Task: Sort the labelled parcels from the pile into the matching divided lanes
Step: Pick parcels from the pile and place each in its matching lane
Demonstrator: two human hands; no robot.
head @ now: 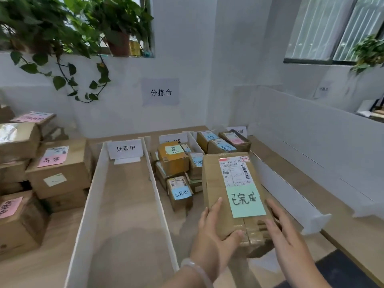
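I hold a brown cardboard parcel (216, 183) with a white shipping label and a green handwritten note over the near end of the middle lane (180, 223). My left hand (216, 227) grips its near left corner, thumb on top. My right hand (284, 227) lies against its right side with fingers nearly straight. Several parcels with blue or green notes (173, 156) lie deeper in that middle lane. The left lane (124, 194), marked by a white sign (125, 148), holds no parcels. The far right lane holds several parcels (222, 142).
A pile of cardboard parcels with pink notes (60, 167) stands on the table at the left. White divider walls (158, 196) separate the lanes. A tall white partition (311, 146) runs along the right. Potted plants (62, 28) hang from the window sill above.
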